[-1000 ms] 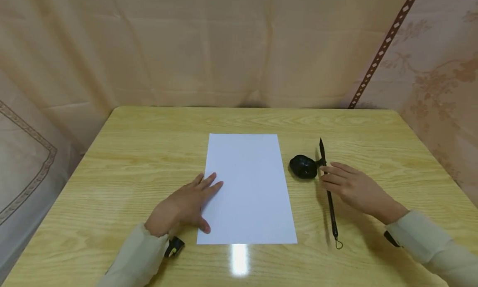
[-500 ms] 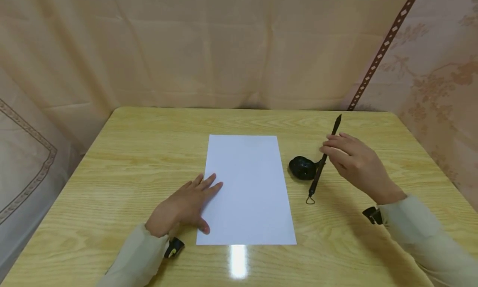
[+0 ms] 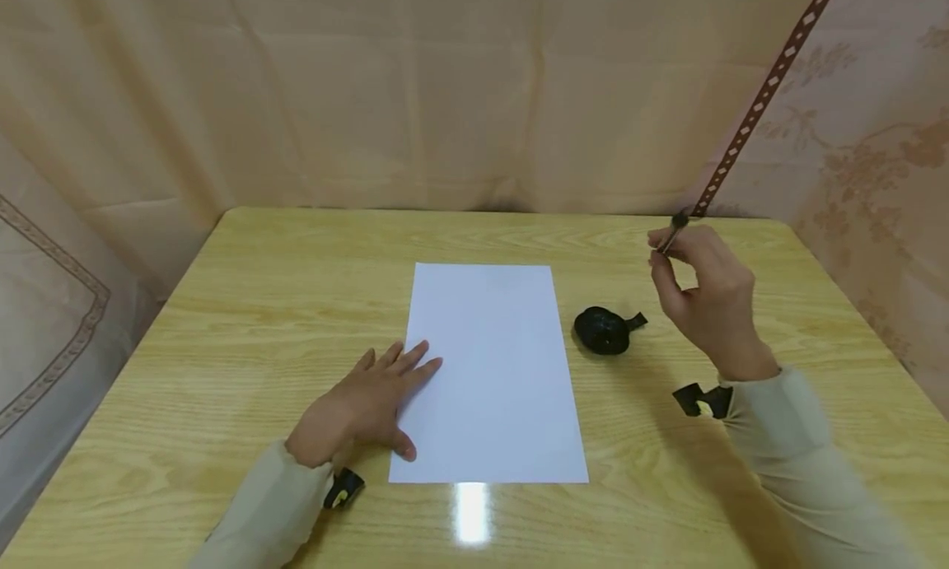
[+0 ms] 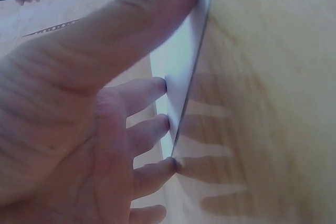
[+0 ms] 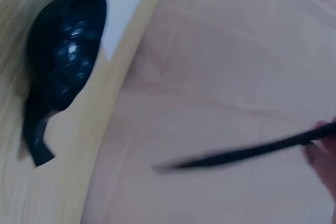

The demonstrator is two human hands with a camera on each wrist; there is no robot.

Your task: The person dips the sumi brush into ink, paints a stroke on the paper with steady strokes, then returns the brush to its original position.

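While the left hand point(image 3: 363, 403) rests, fingers spread, on the left edge of the white paper sheet point(image 3: 493, 380) at mid-frame in the head view, the right hand point(image 3: 712, 285) pinches a black brush point(image 3: 672, 238) at upper right, above the wood-grain table point(image 3: 282, 281); a glossy black object with a stubby handle point(image 3: 603, 332) lies right of centre.

The person's left grip point(image 3: 363, 408) rests spread, well in from the counter's point(image 3: 296, 305) left edge, thumb point(image 3: 404, 445) apart from the fingers point(image 3: 424, 371). The right grip point(image 3: 710, 285) hangs toward the far right corner, curled in a pinch.
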